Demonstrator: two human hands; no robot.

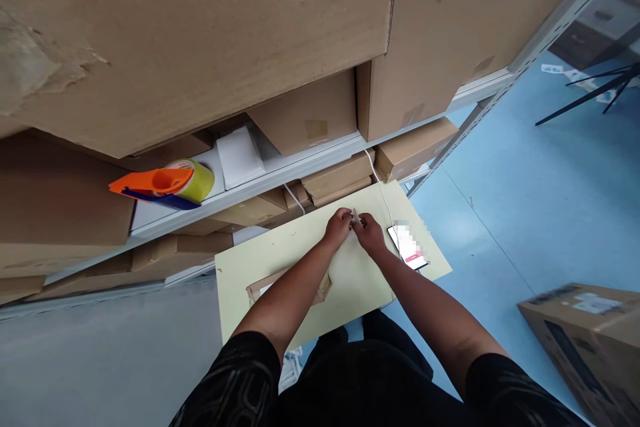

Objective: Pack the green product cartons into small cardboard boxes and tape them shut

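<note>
Over the far part of a pale yellow table, my two hands meet, fingertips pinched together. Between them is a small, thin, pale piece, too small to name. My right hand is closed on it. Its near side is touched by my left hand, whose fingers are also closed; what they grip is partly hidden. Under my left forearm lies a shallow cardboard tray with something white in it, mostly covered by the arm. A phone with a lit screen and a white cable lies right of my right hand.
Beyond the table stands a metal shelf stacked with cardboard boxes. An orange and blue tape dispenser with yellow-green tape and a white packet sit on it. A large carton is on the blue floor at right.
</note>
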